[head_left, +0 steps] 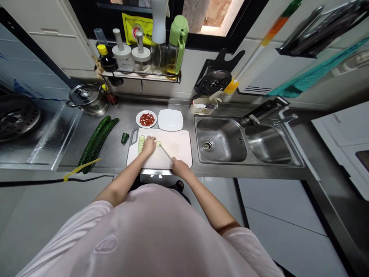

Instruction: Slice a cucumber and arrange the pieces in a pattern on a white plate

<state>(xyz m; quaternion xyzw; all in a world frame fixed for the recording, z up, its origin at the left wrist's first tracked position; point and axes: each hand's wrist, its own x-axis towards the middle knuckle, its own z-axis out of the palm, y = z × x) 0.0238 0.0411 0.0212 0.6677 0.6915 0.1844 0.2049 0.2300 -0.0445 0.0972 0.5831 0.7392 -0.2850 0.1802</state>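
Observation:
My right hand (180, 167) is wrapped round the handle of a knife (166, 153), its blade slanting up and left over a white cutting board (178, 144). At the blade's far end is a pale green cucumber slice (158, 143). The fingertips of my left hand (149, 145) are pinched together at that slice's left edge. Left of this hand, a row of overlapping cucumber slices (141, 144) lies on the board. A dark green cucumber end piece (125, 138) rests on the steel counter, and two long whole cucumbers (99, 140) lie farther left.
Behind the board stand a plate of chopped red pieces (147, 119) and a white square plate (170, 119). A double sink (220, 159) adjoins on the right. A lidded steel pot (88, 100) is back left, below a shelf (135, 75) of jars and bottles.

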